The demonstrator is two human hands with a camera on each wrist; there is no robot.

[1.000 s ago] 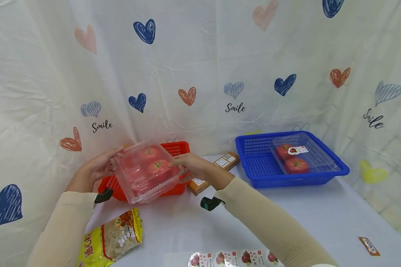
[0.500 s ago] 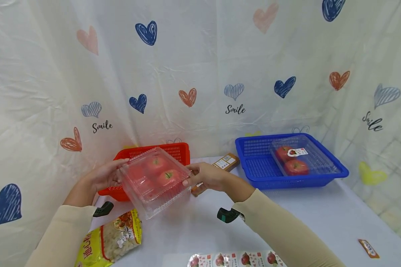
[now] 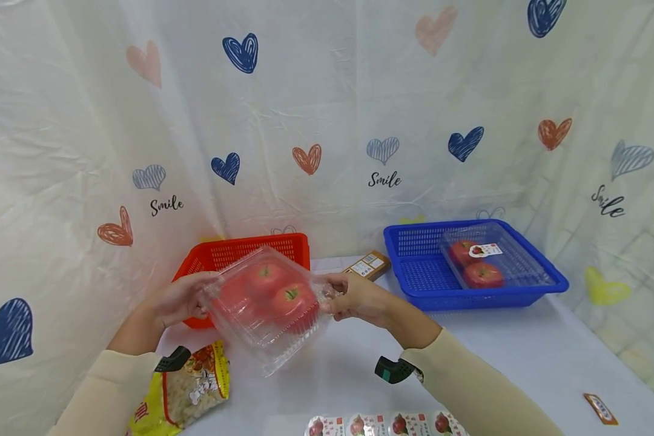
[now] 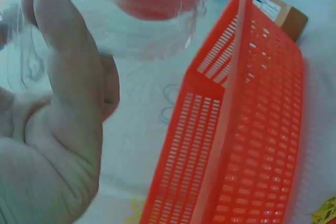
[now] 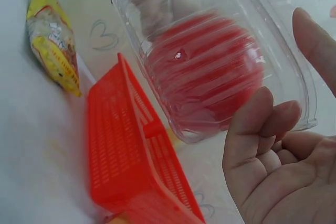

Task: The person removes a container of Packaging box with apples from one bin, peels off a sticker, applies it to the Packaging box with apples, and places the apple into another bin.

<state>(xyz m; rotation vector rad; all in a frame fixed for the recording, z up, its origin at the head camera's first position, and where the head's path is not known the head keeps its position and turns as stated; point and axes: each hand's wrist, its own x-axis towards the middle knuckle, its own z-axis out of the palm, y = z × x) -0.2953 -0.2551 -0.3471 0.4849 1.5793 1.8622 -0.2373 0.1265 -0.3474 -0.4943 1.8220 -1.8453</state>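
A clear plastic clamshell box (image 3: 240, 324) hangs tilted above the table, in front of the red basket (image 3: 275, 244). Red apples (image 3: 292, 301) show through its lid. My left hand (image 3: 182, 298) grips the box's left side, and my right hand (image 3: 360, 298) pinches its right edge between thumb and fingers. Seen from the right wrist, an apple (image 5: 210, 72) presses near the ribbed wall beside the right hand (image 5: 278, 166). In the left wrist view, the thumb of the left hand (image 4: 68, 103) lies along the clear plastic.
A blue basket (image 3: 430, 298) at the back right holds another apple box (image 3: 515, 257) with a label. A brown carton (image 3: 372, 264) lies between the baskets. Nearer are a yellow food bag (image 3: 196, 384), a strip of apple stickers (image 3: 384, 425) and a small orange packet (image 3: 601, 409).
Both hands have carried the clamshell box to the right and slightly toward me, uncovering more of the red basket. My right hand has shifted its hold along the box's right side.
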